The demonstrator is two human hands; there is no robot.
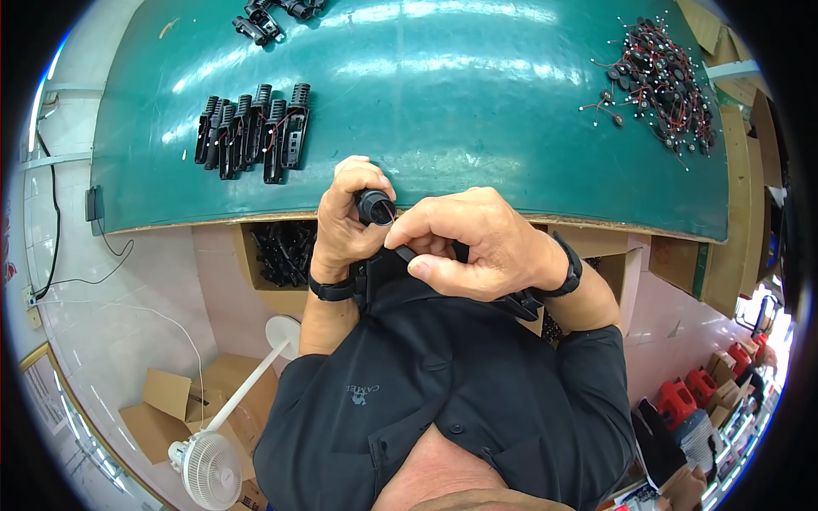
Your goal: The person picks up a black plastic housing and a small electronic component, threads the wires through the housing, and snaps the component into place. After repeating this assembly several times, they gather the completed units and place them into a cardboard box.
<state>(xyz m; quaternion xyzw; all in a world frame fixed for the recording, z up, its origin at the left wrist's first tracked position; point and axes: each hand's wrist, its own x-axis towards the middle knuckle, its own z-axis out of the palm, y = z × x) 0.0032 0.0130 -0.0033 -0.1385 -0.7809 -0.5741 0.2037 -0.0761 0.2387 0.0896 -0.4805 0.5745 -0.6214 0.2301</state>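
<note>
While the left hand (345, 226) wraps its grip tight around a black cylindrical part (373, 207), the right hand (477, 243) pinches closed on a thin black piece (407, 255) just beside it, mostly hidden by fingers. Both hover over the green desk's (477, 111) near edge. Farther left lies a row of black housings (254, 129); far right, a tangle of small wired parts (660, 81).

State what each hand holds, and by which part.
Left hand grips a black cylindrical part around its body. Right hand pinches something small beside its end; what exactly cannot be told.
</note>
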